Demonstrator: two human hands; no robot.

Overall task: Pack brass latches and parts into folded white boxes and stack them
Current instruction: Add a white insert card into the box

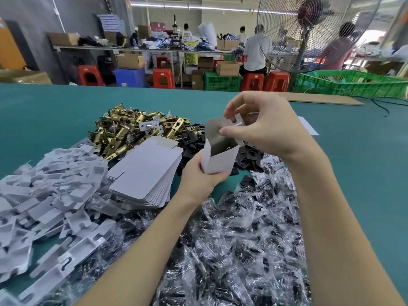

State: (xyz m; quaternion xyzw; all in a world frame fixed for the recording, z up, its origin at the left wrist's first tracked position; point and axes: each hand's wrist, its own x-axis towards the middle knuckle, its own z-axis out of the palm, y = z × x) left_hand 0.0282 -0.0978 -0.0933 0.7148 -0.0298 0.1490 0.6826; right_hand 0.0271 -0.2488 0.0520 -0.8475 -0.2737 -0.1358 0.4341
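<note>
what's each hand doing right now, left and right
Left hand: grips the lower part of the white box.
Right hand: pinches the box's top flap.

The lower end of the white box is hidden inside the left hand, and what lies in its open mouth is too dark to tell. The right hand covers part of the box's top flaps. The heap of clear bagged parts runs off the near edge, and the arms cover part of it. The white card inserts are cut off at the left edge. The black plates lie partly hidden behind the box and hands. The far workers are blurred.
</note>
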